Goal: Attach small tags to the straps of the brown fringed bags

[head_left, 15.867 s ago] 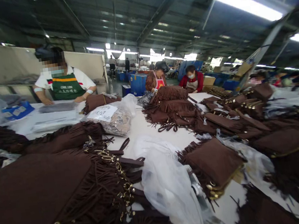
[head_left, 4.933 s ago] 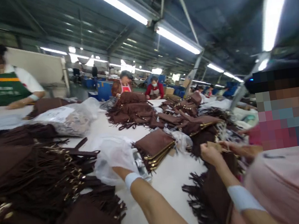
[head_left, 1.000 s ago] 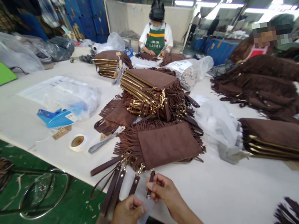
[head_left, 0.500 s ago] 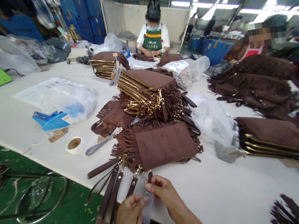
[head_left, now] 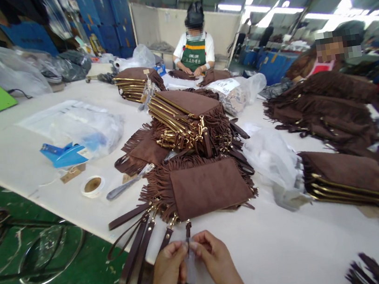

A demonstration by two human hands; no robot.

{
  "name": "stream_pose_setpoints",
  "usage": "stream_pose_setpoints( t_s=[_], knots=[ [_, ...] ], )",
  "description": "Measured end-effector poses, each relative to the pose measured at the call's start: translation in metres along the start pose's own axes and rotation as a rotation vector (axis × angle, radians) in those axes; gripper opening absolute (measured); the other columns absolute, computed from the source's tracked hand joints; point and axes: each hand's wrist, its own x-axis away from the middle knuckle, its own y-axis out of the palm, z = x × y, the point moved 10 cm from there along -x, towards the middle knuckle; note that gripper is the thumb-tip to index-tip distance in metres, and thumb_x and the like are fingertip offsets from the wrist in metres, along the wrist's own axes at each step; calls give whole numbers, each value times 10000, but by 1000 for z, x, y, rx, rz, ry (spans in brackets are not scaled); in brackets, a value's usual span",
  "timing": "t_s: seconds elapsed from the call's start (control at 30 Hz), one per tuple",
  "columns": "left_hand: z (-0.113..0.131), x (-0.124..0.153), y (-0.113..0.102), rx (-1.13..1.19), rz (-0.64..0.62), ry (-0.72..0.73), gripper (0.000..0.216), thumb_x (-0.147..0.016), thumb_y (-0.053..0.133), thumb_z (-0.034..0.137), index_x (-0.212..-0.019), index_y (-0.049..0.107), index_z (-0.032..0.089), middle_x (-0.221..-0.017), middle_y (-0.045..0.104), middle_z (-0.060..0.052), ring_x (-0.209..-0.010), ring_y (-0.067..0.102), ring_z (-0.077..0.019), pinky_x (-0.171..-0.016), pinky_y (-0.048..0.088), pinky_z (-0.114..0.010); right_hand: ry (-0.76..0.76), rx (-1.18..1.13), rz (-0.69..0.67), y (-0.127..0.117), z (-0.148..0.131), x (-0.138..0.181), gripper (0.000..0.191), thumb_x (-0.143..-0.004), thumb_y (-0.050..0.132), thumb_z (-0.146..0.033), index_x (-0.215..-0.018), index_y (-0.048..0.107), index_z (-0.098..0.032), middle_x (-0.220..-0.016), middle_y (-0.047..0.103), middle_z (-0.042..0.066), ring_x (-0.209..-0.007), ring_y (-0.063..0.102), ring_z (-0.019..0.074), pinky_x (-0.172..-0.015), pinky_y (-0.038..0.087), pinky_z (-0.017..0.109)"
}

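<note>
Hands: We bring our left hand (head_left: 167,269) and right hand (head_left: 215,260) together at the table's near edge, fingertips of both pinched on the end of one short strap (head_left: 187,233), likely because its tip takes a small, two-handed grip.
Strap: It hangs from the near corner of the top bag (head_left: 210,187), so the bag lies flat and close while only the strap reaches us.
Other straps: Several longer straps (head_left: 136,243) trail off the table edge to our left, seemingly laid out of the way of the one in hand.
Stacks: Behind the bag stands a tall stack (head_left: 186,116) with gold zip edges all facing one way; another stack (head_left: 353,177) lies to the right, well apart.
Tools: A tape roll (head_left: 92,186) and a metal tool (head_left: 130,183) sit left of the bag, within reach.
Table: The white table (head_left: 296,249) is bare just right of our hands.
Co-workers: A person in a green apron (head_left: 194,54) works at the far end; another sits at the right side.
</note>
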Motion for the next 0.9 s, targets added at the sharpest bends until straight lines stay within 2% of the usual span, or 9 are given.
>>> stream_pose_setpoints(
  t_s=[0.17,0.33,0.5,0.63,0.77,0.9],
  knots=[
    [7,-7,1,-38,63,20,415,-758,607,550,-816,583,140,-392,438,66,-373,328,-73,-406,223,-190,-43,42,29,-2,-8,-1,155,-856,574,-346,-834,605,-196,-777,665,-2,-745,618,163,-688,455,237],
    [18,-16,8,-107,83,88,464,-776,549,557,-917,603,118,-386,481,47,-376,375,-98,-423,277,-204,-71,71,74,-9,-10,-9,185,-862,561,-369,-819,609,-195,-769,665,0,-737,611,163,-676,451,228],
    [19,-23,9,-180,115,84,528,-798,491,559,-1043,593,102,-368,501,40,-354,409,-124,-411,294,-219,-86,98,137,-17,-7,-11,230,-870,537,-389,-780,619,-193,-736,645,-5,-699,582,154,-655,425,221],
    [19,-26,11,-156,120,72,582,-786,498,564,-1099,576,79,-373,517,30,-358,431,-131,-410,301,-220,-52,93,222,-24,0,-11,248,-856,541,-413,-780,622,-192,-738,633,-8,-719,572,159,-677,418,225],
    [19,-24,11,-67,120,46,649,-759,545,589,-1187,515,102,-375,509,49,-362,434,-132,-409,317,-214,-9,77,230,-21,3,-12,260,-850,540,-415,-740,613,-191,-680,599,-21,-671,528,149,-628,394,221],
    [21,-25,12,-15,109,53,554,-761,574,596,-1075,550,141,-384,488,63,-372,411,-109,-412,299,-192,-17,61,257,-19,-3,-15,254,-846,547,-398,-717,607,-188,-662,587,-27,-657,512,142,-623,388,219]
  ],
)
